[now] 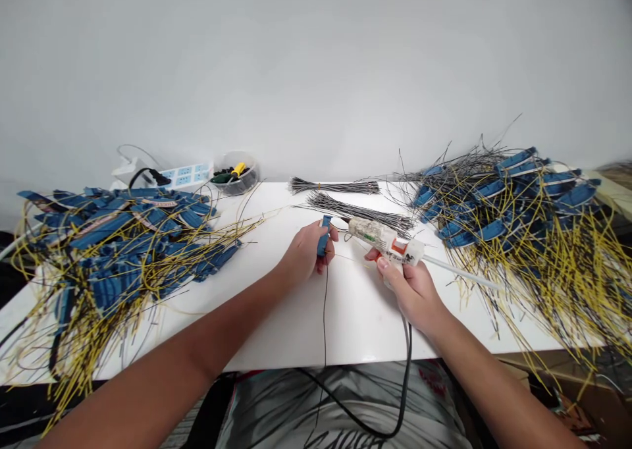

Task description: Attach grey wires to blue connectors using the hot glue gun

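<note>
Near the middle of the white table, my left hand (307, 250) grips a small blue plastic part (323, 236) between thumb and fingers. A thin dark wire (324, 317) hangs from that part past the table's front edge. My right hand (407, 286) is wrapped round the handle of a hot glue gun (372, 233), its body whitish and stained. The nozzle points left at the upper end of the blue part; whether they touch I cannot tell. A white glue stick (461, 272) sticks out of the gun's back, and its black cord (409, 370) loops down over my lap.
Blue parts with yellow and black wires form a heap (116, 278) at left and another pile (494, 232) at right. Two dark wire bundles (340, 187) lie behind my hands. A clear tub (247, 179) with a yellow-handled tool and a power strip (185, 174) stand back left.
</note>
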Tool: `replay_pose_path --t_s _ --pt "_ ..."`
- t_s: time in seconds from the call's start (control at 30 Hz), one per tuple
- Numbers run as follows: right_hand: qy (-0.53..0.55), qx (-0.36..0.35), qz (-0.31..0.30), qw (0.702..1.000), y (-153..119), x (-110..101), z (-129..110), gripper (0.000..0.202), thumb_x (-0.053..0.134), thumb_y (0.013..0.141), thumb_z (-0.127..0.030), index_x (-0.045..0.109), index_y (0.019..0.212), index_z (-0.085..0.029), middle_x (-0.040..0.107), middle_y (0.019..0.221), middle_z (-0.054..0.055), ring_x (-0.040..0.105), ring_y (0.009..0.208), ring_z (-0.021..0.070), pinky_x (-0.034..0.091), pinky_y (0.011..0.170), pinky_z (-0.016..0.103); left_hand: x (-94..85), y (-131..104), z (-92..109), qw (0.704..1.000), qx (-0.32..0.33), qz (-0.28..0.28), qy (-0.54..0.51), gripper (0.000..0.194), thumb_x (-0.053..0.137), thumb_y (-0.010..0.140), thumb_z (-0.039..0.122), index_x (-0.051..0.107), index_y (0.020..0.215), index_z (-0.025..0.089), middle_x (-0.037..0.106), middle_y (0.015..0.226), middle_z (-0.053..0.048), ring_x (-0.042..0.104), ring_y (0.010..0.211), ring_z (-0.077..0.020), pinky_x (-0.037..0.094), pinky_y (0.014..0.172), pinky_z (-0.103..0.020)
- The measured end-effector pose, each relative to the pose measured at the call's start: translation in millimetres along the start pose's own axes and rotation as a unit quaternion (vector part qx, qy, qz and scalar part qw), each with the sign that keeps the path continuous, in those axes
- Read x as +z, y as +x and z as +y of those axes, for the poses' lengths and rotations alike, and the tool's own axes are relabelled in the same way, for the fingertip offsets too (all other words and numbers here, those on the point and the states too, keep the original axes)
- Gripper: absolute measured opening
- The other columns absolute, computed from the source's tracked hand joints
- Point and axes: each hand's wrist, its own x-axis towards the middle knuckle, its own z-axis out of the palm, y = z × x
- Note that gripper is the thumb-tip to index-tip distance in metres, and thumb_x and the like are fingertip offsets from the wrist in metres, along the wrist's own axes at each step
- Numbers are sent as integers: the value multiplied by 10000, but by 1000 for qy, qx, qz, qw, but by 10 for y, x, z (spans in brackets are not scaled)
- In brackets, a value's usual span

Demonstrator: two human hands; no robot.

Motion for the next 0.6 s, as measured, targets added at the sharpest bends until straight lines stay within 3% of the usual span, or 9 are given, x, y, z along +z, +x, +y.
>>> replay_pose_path --t_s 0.17,0.43,0.6 --pt "28 -9 2 1000 3 17 -18 376 577 1046 -481 750 1213 -193 718 1295 102 623 1285 302 436 1167 467 26 -45 38 1000 15 -16 11 329 378 1022 455 558 920 200 563 546 23 448 404 -124 400 389 -228" --pt "30 -9 3 999 9 29 -32 343 568 1058 -454 746 1195 -195 707 1315 93 604 1305 283 400 1186 440 67 -142 56 996 32 -5 83 312 428 1040 463 562 916 211 470 609 46 378 498 -102 325 420 -191" --pt "13 -5 -7 1000 -8 42 -36 365 563 1055 -471 749 1220 -204 721 1269 91 651 1212 284 457 1125 433 76 -164 84 993 46 -9 106 353 372 1057 457 561 900 204 461 568 45 367 503 -110 328 463 -206"
